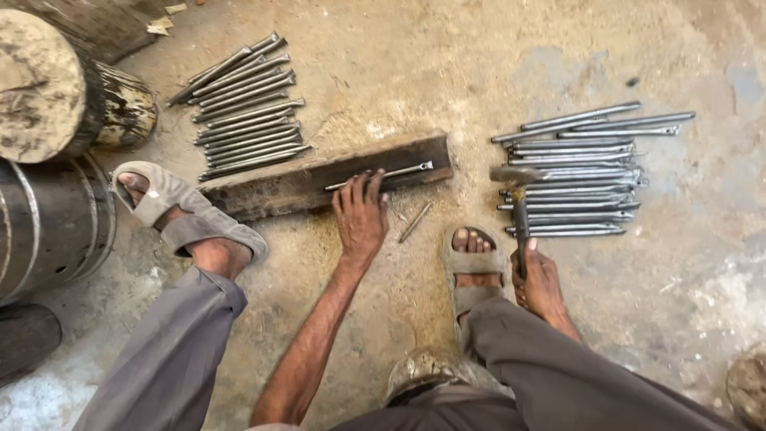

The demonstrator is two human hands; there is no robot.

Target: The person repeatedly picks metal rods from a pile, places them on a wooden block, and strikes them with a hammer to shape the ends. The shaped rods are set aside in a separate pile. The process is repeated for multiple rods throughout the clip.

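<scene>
My left hand (361,217) presses a thin metal rod (381,175) onto a long rusty steel bar (319,177) lying on the ground. Its fingers pinch the rod's near end. My right hand (541,283) grips the handle of a hammer (517,209), whose head rests low over a pile of grey metal rods (578,179) at the right. Another pile of similar rods (243,108) lies at the upper left, beyond the bar. A single short rod (416,221) lies loose on the ground between my hands.
My sandalled feet (187,215) (472,267) rest on the dusty concrete floor either side of my left arm. A wooden log stump (48,88) and a dark metal drum (48,223) stand at the left edge.
</scene>
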